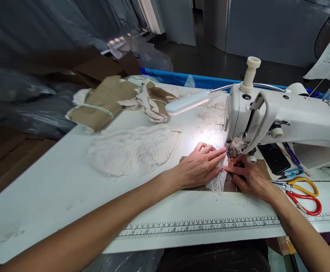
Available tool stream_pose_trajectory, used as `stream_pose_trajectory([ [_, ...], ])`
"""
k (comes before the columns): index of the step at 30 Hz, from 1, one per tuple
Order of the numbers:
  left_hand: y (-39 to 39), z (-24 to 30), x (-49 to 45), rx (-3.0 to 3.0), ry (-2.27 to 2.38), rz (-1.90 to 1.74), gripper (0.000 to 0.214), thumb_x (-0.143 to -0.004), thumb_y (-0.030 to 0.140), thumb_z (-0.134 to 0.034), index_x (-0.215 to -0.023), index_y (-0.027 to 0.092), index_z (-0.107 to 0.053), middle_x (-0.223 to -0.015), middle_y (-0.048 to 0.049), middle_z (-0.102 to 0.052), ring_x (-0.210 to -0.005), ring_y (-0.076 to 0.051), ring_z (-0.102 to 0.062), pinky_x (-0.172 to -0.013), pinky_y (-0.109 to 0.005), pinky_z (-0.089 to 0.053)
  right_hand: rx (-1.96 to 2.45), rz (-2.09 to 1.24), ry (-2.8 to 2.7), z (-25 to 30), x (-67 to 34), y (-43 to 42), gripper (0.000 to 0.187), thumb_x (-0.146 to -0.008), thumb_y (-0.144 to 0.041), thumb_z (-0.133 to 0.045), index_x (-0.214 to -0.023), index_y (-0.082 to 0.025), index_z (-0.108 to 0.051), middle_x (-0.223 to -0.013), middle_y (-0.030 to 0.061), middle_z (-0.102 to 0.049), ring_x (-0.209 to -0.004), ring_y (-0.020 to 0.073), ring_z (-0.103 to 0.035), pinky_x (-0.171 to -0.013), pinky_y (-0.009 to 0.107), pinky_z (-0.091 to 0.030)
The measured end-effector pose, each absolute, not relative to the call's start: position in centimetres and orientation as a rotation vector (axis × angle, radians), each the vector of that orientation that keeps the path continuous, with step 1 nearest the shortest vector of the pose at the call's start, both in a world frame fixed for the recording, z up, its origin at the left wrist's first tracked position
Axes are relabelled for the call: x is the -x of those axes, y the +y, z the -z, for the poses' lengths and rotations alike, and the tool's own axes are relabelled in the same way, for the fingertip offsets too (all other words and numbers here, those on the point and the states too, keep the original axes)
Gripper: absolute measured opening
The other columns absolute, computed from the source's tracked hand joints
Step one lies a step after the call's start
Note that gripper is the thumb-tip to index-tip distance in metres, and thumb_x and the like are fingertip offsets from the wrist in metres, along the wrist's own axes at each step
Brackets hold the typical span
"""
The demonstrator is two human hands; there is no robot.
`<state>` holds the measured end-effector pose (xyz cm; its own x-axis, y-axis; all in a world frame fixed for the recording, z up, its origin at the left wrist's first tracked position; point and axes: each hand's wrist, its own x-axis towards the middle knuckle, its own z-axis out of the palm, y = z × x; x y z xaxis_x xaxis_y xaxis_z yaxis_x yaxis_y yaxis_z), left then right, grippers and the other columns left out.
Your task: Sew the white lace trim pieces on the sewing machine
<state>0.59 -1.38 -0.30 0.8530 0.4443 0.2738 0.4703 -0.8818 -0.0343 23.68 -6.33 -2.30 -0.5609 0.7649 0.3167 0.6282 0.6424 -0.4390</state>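
My left hand [200, 166] lies flat over a strip of white lace [217, 185], fingers stretched toward the needle area of a white sewing machine [255, 117]. To the right of the needle, my right hand [248, 175] has its fingers bent and closed at the lace's edge, with the fingertips by the presser foot [232, 152]. Under the lace and both hands lies a brown board [193, 187]. More lace [213, 109] is spread behind the needle, lit brightly by a lamp [187, 102].
Gathered white lace [136, 149] lies left of my hands, with tied brown-and-white bundles [102, 102] behind. Scissors with red and yellow handles [303, 192], blue thread snips [293, 172] and a black phone [274, 158] sit at right. A printed ruler [201, 227] runs along the front edge.
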Motion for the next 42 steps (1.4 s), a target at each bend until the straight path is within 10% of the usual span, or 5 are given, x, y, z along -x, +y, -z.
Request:
stream_pose_trajectory([
  [16, -2.0, 1.0, -1.0, 2.879, -0.826, 0.441, 0.037, -0.101, 0.031, -0.035, -0.118, 0.011, -0.062, -0.132, -0.0172, -0.060, -0.102, -0.028, -0.057, -0.090, -0.047, -0.042, 1.122, -0.411, -2.359, 1.8, -23.8, -6.2, 0.034, -0.089, -0.014, -0.054, -0.115, -0.026, -0.072, -0.105, 0.0089, -0.058, -0.100, 0.0219, -0.057, -0.091, 0.041, -0.054],
  [23, -2.1, 1.3, -1.2, 2.869, -0.664, 0.704, 0.029, -0.101, 0.019, -0.037, -0.094, 0.017, -0.066, -0.101, -0.0060, -0.072, -0.077, -0.017, -0.059, -0.079, -0.037, -0.044, 1.122, -0.378, -2.387, 1.8, -23.7, -6.4, 0.034, -0.090, -0.015, -0.055, -0.118, -0.027, -0.071, -0.105, 0.0090, -0.058, -0.099, 0.0224, -0.057, -0.090, 0.042, -0.055],
  [42, -1.6, 0.6, -1.0, 2.862, -0.764, 0.518, 0.033, -0.102, 0.028, -0.036, -0.110, 0.012, -0.064, -0.114, -0.0123, -0.068, -0.093, -0.025, -0.061, -0.081, -0.042, -0.044, 1.372, -0.126, -2.555, 1.2, -22.2, -6.3, 0.036, -0.090, -0.014, -0.048, -0.125, -0.018, -0.059, -0.099, 0.0132, -0.057, -0.086, 0.0244, -0.055, -0.081, 0.039, -0.054],
])
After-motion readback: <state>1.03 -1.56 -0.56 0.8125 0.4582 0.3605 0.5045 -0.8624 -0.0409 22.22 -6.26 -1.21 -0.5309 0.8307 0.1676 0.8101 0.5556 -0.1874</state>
